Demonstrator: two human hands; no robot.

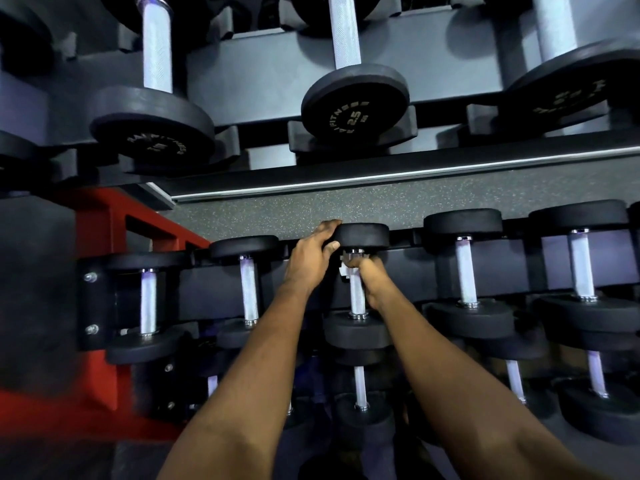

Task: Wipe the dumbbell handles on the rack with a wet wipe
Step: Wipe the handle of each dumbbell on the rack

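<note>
A dumbbell with black heads and a silver handle (356,299) lies on the rack's middle tier (214,289). My left hand (311,254) grips its far head (367,235), fingers curled over the rim. My right hand (370,275) wraps the top of the handle with a white wet wipe (344,270) bunched between fingers and metal. Only a small edge of the wipe shows. The lower part of the handle is bare.
Neighbouring dumbbells (465,271) lie close on both sides of this one. Bigger dumbbells (353,98) sit on the upper tier overhead, and smaller ones (360,386) lie below. A red frame (100,237) stands at the left. Speckled floor (415,199) shows behind.
</note>
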